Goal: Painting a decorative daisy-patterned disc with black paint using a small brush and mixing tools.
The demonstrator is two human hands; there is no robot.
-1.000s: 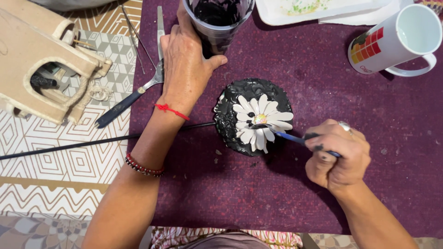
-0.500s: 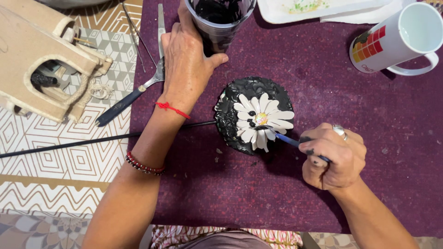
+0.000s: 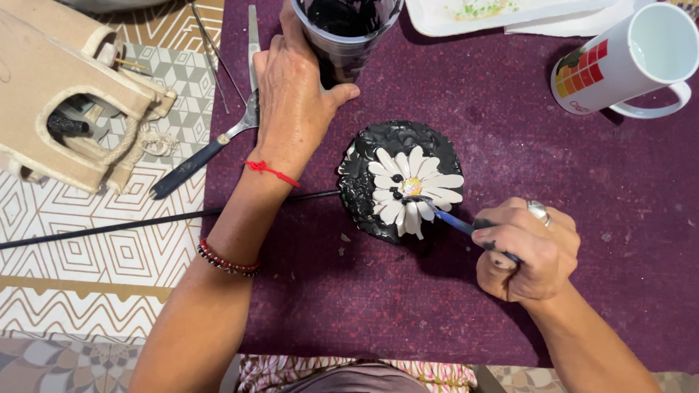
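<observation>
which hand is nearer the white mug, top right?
Right. The right hand holds a brush below and left of the white mug; the left hand rests far across the mat, gripping the dark cup.

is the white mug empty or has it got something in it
Empty, as far as shows: the white mug stands upright on the purple mat, and its inside looks bare white, no liquid visible.

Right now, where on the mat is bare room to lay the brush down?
Bare purple mat lies between the white mug and the right hand, and below the flower disc between both forearms. The top is crowded: left hand on the dark cup, white tray.
</observation>
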